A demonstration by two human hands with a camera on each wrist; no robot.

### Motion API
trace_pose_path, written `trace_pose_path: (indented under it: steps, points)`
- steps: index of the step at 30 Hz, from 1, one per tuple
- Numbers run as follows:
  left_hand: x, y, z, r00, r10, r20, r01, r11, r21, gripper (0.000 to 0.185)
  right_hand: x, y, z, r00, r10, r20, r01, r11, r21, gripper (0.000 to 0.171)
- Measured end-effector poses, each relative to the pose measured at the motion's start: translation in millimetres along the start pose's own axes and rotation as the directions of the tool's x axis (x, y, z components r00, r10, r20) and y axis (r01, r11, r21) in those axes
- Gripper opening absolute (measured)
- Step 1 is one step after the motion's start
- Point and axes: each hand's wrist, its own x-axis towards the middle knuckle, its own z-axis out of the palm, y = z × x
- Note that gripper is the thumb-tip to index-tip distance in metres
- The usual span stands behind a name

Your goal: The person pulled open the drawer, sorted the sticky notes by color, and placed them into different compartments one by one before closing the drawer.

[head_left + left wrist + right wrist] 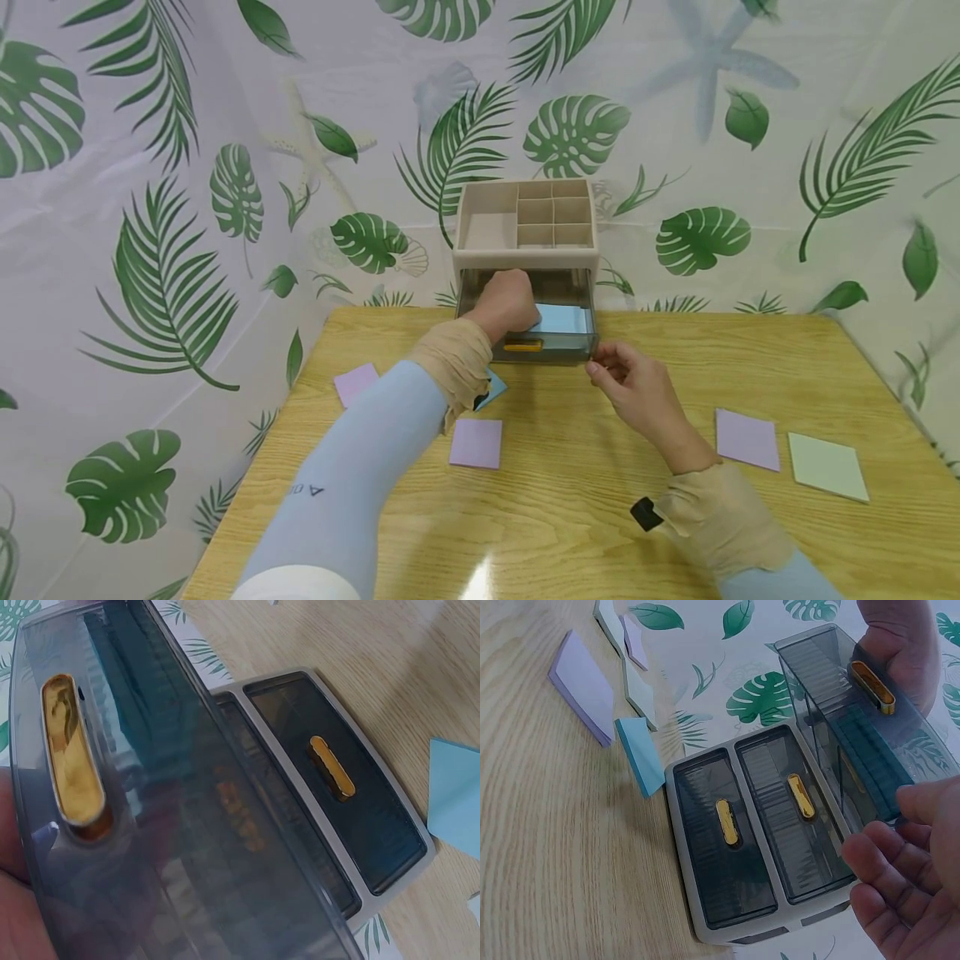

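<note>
A small beige desktop organizer [527, 260] stands at the back of the table, its upper smoky clear drawer [495, 348] pulled out. My left hand [506, 302] reaches down into this drawer, next to light blue sticky notes [561, 318] lying inside. Its fingertips are hidden; I cannot tell whether they grip a pad. My right hand [632, 385] is at the drawer's front right corner, the corner between thumb and fingers. A gold handle [874, 686] marks the drawer front. Below it, two more drawers with gold handles [801, 796] sit closed in the right wrist view.
Purple sticky pads lie left [356, 383], in front [476, 443] and right [747, 438] of the organizer. A pale green pad [828, 467] lies at the far right. A blue pad [491, 390] shows partly beside my left wrist. Leaf-patterned cloth [570, 133] hangs behind the table.
</note>
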Motion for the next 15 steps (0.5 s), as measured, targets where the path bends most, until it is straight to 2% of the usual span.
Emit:
trace_pose_path:
  steps: [15]
  points:
    - [0.2, 5.2, 1.5, 1.000, 0.007, 0.006, -0.007, 1.000, 0.017, 0.040, 0.2, -1.7, 0.3, 1.000, -0.006, 0.002, 0.006, 1.000, 0.016, 0.017]
